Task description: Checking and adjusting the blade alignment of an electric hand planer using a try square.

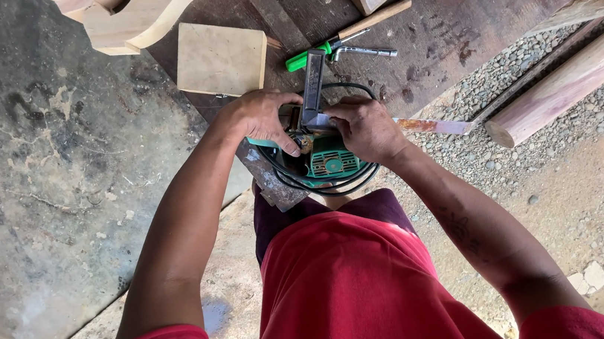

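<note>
A green electric power tool [330,163] with a black cord looped round it rests at the edge of a dark wooden board [449,4], just above my lap. My left hand [261,118] grips the tool's left side. My right hand [363,127] is closed on a grey metal wrench [313,86] that stands up from the top of the tool. Both forearms reach forward over my red clothing.
On the board lie a green-handled screwdriver [309,56], a metal socket wrench [366,50], a wooden-handled tool [374,18] and a pale square wood block [221,57]. Carved pale wood [128,12] is at the top left. Round timber [569,78] and gravel lie right.
</note>
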